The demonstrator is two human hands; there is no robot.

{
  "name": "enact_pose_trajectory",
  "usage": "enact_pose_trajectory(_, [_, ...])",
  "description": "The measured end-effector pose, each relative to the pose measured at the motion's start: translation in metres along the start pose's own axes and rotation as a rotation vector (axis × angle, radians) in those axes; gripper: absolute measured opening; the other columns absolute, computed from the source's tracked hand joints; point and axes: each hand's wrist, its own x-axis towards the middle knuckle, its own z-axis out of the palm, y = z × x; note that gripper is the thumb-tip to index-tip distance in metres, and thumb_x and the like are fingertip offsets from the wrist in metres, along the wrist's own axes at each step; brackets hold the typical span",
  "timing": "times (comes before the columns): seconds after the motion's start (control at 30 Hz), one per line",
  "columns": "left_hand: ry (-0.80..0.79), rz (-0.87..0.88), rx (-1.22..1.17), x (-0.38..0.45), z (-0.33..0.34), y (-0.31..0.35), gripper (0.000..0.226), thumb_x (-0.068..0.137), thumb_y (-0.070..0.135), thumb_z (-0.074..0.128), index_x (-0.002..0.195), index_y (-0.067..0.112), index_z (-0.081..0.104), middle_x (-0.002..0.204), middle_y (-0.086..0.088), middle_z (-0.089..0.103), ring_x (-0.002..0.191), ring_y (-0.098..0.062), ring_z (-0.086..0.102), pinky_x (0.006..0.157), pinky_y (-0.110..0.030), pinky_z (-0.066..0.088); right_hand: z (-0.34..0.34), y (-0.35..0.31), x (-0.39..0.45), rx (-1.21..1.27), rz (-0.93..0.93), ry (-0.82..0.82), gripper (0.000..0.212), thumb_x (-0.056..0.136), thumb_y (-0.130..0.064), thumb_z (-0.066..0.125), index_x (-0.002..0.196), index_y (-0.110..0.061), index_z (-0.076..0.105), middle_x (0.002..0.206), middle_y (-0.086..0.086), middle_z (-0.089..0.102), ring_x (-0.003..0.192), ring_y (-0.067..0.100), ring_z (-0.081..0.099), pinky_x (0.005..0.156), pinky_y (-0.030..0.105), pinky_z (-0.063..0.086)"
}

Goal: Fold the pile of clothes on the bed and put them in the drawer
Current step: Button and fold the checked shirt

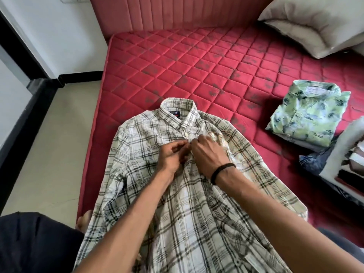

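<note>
Your left hand [173,154] and right hand [206,154] pinch the white-and-black plaid cotton shirt [177,194] placket (fingers curled); collar points away, open red quilted mattress [177,62] beyond your fingertips.

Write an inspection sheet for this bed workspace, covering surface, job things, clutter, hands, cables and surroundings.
Surface: red quilted mattress, bare across the far half.
Job's things: plaid shirt laid flat, collar away from the person; folded green floral shirt on a small stack to the right; more clothes at the right edge.
Clutter: white pillow at the far right corner.
Hands: left hand and right hand each have a pinching grip on the plaid shirt's front below the collar.
Cables: nothing seen.
Surroundings: padded red headboard, pale floor, white wall with black trim.
</note>
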Motion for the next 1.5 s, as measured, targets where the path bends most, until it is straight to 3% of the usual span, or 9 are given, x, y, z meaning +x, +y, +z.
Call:
enact_pose_trajectory(0.07, [-0.013,0.030,0.061,0.000,-0.006,-0.006,0.018,0.088,0.007,0.076,0.100,0.021,0.077,0.090,-0.004,0.079,0.062,-0.009,0.067,0.054,-0.018,0.051,0.011,0.000,0.000,-0.037,-0.023,-0.101,0.023,0.104,-0.002,0.043,0.125,-0.001,0.053,0.125,0.017,0.055,0.115,0.031,0.052,0.096,0.039,0.049])
enact_pose_trajectory(0.17, [-0.083,0.101,0.291,-0.004,-0.007,-0.005,0.018,0.091,0.012,0.075,0.109,0.014,0.075,0.098,-0.002,0.077,0.077,-0.014,0.071,0.065,-0.024,0.057,-0.005,0.008,-0.005,0.186,0.159,-0.017,0.013,0.104,-0.011,0.051,0.103,-0.003,0.062,0.105,0.014,0.065,0.092,0.028,0.063,0.081,0.041,0.056])
enact_pose_trajectory(0.27, [0.077,0.272,0.617,-0.021,0.000,0.003,0.017,0.093,0.015,0.074,0.109,0.010,0.072,0.099,0.003,0.072,0.081,-0.009,0.067,0.072,-0.017,0.056,-0.030,0.015,-0.036,0.400,0.345,0.098,0.015,0.092,-0.020,0.070,0.083,-0.009,0.065,0.082,0.007,0.068,0.076,0.026,0.063,0.070,0.039,0.054])
enact_pose_trajectory(0.4, [0.100,0.538,0.761,-0.068,0.009,0.006,0.005,0.099,0.015,0.067,0.097,0.014,0.072,0.087,0.007,0.071,0.068,-0.001,0.064,0.063,-0.018,0.056,-0.043,0.010,-0.091,0.359,0.381,-0.130,0.018,0.080,-0.017,0.083,0.082,-0.021,0.065,0.078,-0.007,0.064,0.073,0.014,0.063,0.070,0.034,0.060])
enact_pose_trajectory(0.6, [-0.087,0.406,0.982,-0.113,0.018,-0.027,0.016,0.099,0.022,0.065,0.111,0.016,0.075,0.102,0.003,0.075,0.078,-0.005,0.067,0.073,-0.024,0.059,-0.005,-0.001,-0.121,0.260,0.434,0.011,0.018,0.083,-0.023,0.079,0.089,-0.021,0.061,0.093,-0.005,0.055,0.078,0.015,0.054,0.067,0.027,0.048])
enact_pose_trajectory(0.8, [-0.048,0.417,1.026,-0.119,0.017,-0.030,0.022,0.096,0.013,0.069,0.118,0.016,0.073,0.109,0.003,0.076,0.091,-0.007,0.070,0.081,-0.021,0.059,0.007,0.013,-0.118,0.516,0.538,0.081,0.024,0.083,-0.035,0.083,0.079,-0.018,0.067,0.076,-0.002,0.067,0.073,0.020,0.065,0.068,0.037,0.057])
enact_pose_trajectory(1.07, [0.108,0.328,1.023,-0.130,0.032,-0.015,0.015,0.094,0.010,0.071,0.106,0.017,0.075,0.098,0.005,0.077,0.074,-0.005,0.068,0.067,-0.019,0.059,0.013,0.003,-0.109,0.218,0.471,0.038,0.012,0.100,-0.014,0.058,0.090,-0.009,0.061,0.095,0.009,0.064,0.078,0.027,0.060,0.065,0.033,0.045])
enact_pose_trajectory(1.3, [0.413,0.283,0.602,-0.178,0.065,0.008,0.009,0.092,0.015,0.075,0.099,0.018,0.079,0.095,0.008,0.078,0.071,0.000,0.070,0.065,-0.021,0.061,-0.016,0.012,-0.141,0.800,0.463,0.123,0.014,0.100,-0.014,0.060,0.086,-0.015,0.059,0.076,-0.001,0.064,0.065,0.010,0.058,0.055,0.024,0.044])
enact_pose_trajectory(1.5, [0.331,0.240,0.559,-0.191,0.071,-0.003,0.018,0.091,0.008,0.075,0.109,0.011,0.077,0.099,0.001,0.078,0.081,-0.003,0.072,0.069,-0.009,0.056,-0.016,0.008,-0.155,1.244,0.554,0.032,0.011,0.104,-0.016,0.058,0.100,-0.007,0.062,0.082,0.002,0.070,0.062,-0.001,0.065,0.054,0.016,0.052])
